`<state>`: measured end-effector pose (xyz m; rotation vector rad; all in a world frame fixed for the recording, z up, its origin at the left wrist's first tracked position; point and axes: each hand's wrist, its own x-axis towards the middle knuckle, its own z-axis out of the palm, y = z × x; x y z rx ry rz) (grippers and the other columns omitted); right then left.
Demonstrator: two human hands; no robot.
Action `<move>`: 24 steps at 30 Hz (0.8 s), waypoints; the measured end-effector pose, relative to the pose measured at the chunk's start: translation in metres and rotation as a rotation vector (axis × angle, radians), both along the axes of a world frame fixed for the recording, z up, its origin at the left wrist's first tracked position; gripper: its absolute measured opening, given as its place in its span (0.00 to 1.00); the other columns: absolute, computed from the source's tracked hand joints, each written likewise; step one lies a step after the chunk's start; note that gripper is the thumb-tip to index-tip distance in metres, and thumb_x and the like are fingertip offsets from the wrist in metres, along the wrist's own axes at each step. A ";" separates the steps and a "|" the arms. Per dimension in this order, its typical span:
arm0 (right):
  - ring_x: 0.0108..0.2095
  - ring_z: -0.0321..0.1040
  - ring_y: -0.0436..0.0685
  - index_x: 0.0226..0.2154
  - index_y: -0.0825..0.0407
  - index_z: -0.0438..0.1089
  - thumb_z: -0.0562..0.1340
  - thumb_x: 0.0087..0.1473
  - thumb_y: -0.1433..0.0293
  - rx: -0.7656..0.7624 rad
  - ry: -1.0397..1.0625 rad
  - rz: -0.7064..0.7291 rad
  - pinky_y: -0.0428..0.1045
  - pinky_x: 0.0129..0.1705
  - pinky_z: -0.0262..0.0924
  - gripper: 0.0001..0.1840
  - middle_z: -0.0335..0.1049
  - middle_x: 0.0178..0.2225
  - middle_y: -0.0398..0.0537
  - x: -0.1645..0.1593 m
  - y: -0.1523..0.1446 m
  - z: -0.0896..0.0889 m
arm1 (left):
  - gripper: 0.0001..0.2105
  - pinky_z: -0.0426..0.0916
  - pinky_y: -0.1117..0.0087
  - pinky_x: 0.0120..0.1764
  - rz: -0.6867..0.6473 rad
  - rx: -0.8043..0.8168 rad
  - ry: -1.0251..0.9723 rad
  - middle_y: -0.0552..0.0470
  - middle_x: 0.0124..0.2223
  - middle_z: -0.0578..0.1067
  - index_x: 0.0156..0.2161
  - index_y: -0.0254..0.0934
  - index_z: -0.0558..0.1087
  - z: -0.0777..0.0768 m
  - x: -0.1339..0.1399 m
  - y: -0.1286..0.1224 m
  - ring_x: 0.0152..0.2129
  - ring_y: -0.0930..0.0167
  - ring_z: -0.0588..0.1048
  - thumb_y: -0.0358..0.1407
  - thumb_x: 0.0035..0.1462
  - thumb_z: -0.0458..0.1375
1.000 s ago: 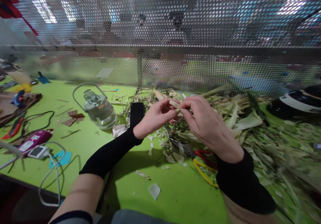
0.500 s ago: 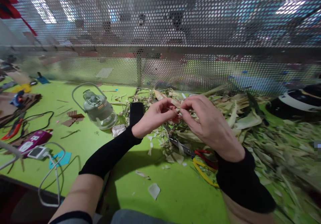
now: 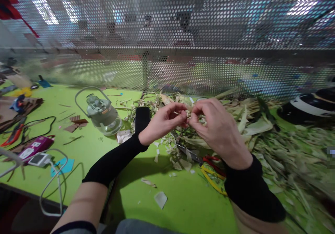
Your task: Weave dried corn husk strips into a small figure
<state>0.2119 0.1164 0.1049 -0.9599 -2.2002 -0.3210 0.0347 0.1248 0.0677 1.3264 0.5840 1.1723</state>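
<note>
My left hand (image 3: 165,120) is closed in a pinch, its fingertips close to those of my right hand (image 3: 218,129), which pinches too. Between them is a small pale piece that looks like corn husk; the fingers cover most of it. Behind and beneath the hands lies a heap of dry corn husks (image 3: 258,126), with shreds and pale snippets around it. Scissors (image 3: 193,156) with red and yellow handles lie just below my right hand, blades pointing to the upper left. A black phone-like object (image 3: 142,118) rests beside my left wrist.
A clear bottle (image 3: 103,117) with a carrying handle stands to the left. Further left lie a purple device (image 3: 36,148), a white cable (image 3: 59,178) and red-handled pliers (image 3: 15,132). A perforated metal screen (image 3: 167,70) borders the back; a black-and-white object (image 3: 309,104) sits far right.
My right hand has turned slightly and shifted a little to the left. The pale strip that stood out between the fingertips is now mostly hidden. The left hand has barely moved.
</note>
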 end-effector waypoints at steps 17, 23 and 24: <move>0.35 0.70 0.59 0.31 0.49 0.63 0.56 0.60 0.75 0.083 -0.058 -0.021 0.55 0.37 0.68 0.07 0.69 0.32 0.52 0.000 -0.001 0.000 | 0.16 0.75 0.73 0.40 0.032 0.101 0.055 0.51 0.40 0.77 0.48 0.34 0.72 -0.006 -0.004 0.006 0.32 0.77 0.77 0.39 0.59 0.66; 0.36 0.71 0.61 0.33 0.50 0.64 0.56 0.61 0.75 0.095 -0.073 0.007 0.55 0.38 0.68 0.06 0.70 0.34 0.54 -0.002 -0.003 0.000 | 0.17 0.72 0.75 0.38 0.053 0.124 0.046 0.54 0.35 0.74 0.48 0.33 0.72 -0.005 -0.003 0.005 0.30 0.79 0.74 0.37 0.56 0.68; 0.37 0.71 0.61 0.33 0.50 0.64 0.56 0.62 0.75 0.098 -0.084 0.012 0.56 0.38 0.68 0.06 0.70 0.34 0.54 -0.002 -0.004 0.000 | 0.17 0.71 0.75 0.38 0.051 0.122 0.040 0.54 0.35 0.74 0.47 0.33 0.72 -0.005 -0.003 0.005 0.30 0.78 0.74 0.38 0.56 0.68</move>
